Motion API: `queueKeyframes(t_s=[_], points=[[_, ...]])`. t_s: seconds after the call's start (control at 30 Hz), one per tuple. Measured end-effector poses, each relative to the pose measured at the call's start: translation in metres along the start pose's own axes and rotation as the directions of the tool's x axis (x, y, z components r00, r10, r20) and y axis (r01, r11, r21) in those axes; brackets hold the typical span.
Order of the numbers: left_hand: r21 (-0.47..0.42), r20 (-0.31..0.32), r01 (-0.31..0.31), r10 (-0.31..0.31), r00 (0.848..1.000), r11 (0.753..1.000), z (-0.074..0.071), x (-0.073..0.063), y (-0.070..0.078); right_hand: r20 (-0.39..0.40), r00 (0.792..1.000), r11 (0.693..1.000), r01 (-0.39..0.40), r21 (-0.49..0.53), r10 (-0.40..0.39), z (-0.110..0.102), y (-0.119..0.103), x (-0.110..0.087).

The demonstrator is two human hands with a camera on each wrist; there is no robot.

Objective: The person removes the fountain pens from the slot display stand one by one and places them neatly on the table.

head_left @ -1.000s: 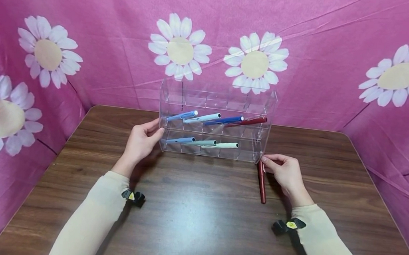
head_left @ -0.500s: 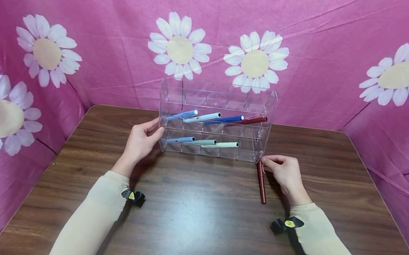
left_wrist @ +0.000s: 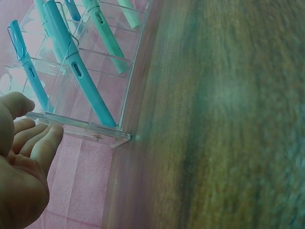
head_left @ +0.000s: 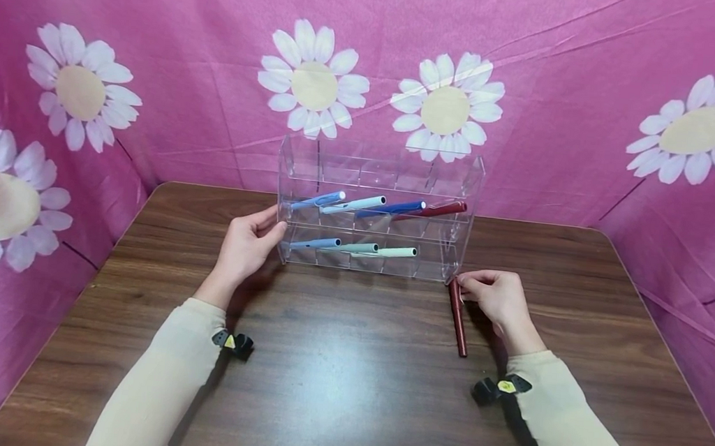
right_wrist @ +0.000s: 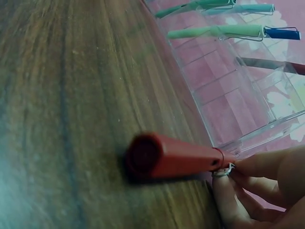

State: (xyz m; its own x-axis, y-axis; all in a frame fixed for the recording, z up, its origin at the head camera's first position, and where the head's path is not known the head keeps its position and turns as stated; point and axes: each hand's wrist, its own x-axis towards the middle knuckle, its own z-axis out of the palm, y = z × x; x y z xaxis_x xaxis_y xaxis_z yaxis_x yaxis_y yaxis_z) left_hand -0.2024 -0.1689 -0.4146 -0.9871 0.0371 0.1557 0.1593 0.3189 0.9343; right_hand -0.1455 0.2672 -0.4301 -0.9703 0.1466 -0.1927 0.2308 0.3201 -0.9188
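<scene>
A clear plastic pen rack [head_left: 438, 243] stands upright at the back of the table, with several capped pens lying slanted on its two lower tiers. My left hand [head_left: 245, 246] grips its left side wall, thumb on one face and fingers on the other, as the left wrist view shows. At the front right corner my right hand [head_left: 499, 301] pinches a dark red pen [head_left: 458, 318] by its clip end. The pen's other end points toward me, low over the wood; in the right wrist view its blunt red end [right_wrist: 145, 155] faces the camera.
The middle tier holds light blue, pale blue, dark blue [head_left: 396, 209] and red pens [head_left: 437, 210]. Blue, green and mint pens [head_left: 393, 252] lie on the bottom tier. Behind the brown wooden table [head_left: 332, 389] hangs a pink cloth [head_left: 208, 43] with daisies.
</scene>
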Motion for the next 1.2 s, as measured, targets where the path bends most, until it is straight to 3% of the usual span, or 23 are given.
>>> queueKeyframes(t_s=[0.23,0.9,1.2], points=[[0.011,-0.01,-0.016,0.016,1.0,1.0,-0.0002,-0.0007,0.002,0.025,1.0,0.999,0.018,-0.036,-0.017,-0.0001,-0.0004,0.0025],[-0.007,-0.01,-0.011,0.01,1.0,1.0,0.0007,0.0002,0.0012,0.077,0.995,0.998,0.06,0.023,-0.062,-0.0076,0.0038,-0.0009],[-0.011,-0.014,-0.014,0.014,1.0,1.0,0.0018,-0.0006,0.0022,0.054,0.993,0.992,0.111,-0.062,-0.108,-0.0088,0.0026,-0.0049]])
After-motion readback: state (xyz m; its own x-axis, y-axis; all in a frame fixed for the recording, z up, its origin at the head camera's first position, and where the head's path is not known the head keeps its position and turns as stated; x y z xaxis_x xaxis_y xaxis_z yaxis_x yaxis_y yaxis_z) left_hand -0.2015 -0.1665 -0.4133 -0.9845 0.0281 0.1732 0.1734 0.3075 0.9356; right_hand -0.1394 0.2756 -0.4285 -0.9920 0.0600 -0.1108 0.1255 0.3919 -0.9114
